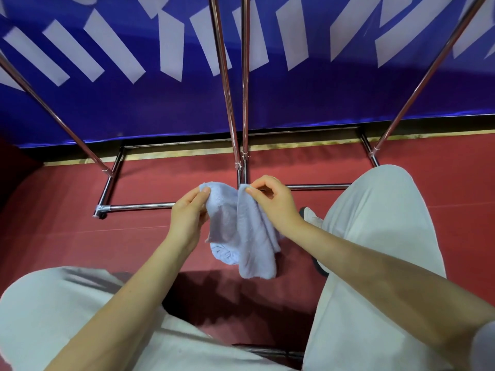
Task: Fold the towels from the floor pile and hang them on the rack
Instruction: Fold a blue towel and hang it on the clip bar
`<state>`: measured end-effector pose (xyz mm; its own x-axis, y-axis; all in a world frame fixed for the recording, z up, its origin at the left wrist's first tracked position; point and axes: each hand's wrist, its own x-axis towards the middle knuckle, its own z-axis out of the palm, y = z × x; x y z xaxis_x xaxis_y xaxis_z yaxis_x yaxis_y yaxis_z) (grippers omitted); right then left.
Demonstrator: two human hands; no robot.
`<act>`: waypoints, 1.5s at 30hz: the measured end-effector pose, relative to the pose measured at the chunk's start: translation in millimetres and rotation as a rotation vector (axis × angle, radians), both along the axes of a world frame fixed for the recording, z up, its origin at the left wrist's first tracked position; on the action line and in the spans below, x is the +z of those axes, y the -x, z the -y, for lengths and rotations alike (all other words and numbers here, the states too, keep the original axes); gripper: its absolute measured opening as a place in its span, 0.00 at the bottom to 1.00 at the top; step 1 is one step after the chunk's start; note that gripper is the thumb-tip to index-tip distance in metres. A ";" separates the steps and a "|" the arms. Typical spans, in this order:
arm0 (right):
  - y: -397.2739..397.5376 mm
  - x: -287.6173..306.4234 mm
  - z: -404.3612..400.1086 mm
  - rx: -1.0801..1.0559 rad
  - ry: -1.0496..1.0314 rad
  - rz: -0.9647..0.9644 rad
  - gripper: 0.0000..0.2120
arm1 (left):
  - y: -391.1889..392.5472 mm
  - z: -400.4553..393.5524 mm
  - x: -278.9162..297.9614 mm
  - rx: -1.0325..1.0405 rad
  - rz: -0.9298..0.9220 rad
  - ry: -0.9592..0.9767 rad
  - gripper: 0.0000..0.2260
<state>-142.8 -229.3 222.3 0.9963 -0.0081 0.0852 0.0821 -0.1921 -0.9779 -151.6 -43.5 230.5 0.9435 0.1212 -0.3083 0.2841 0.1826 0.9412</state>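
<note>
Towel (245,231): hanging long-axis downward from the fingers.
Left hand (187,214): pinching its left top corner.
Right hand (273,200): pinching the right corner.
Rack (242,103): standing just beyond the fingertips.

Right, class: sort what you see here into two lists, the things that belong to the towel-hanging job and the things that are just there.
Part of the job:
towel, pinched by the left hand and right hand
rack

Just there:
blue banner
red floor
shoe
</note>
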 end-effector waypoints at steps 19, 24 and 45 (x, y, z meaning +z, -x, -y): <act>-12.7 9.2 -17.0 0.054 -0.086 -0.058 0.06 | -10.8 36.2 2.2 -0.057 0.090 -0.089 0.12; -16.2 15.4 -19.3 0.150 -0.130 -0.140 0.07 | -16.6 39.7 -0.5 -0.064 0.074 -0.056 0.09; -35.3 2.4 -20.4 -0.038 -0.110 -0.103 0.08 | -30.6 44.0 -5.7 -0.136 0.088 -0.144 0.10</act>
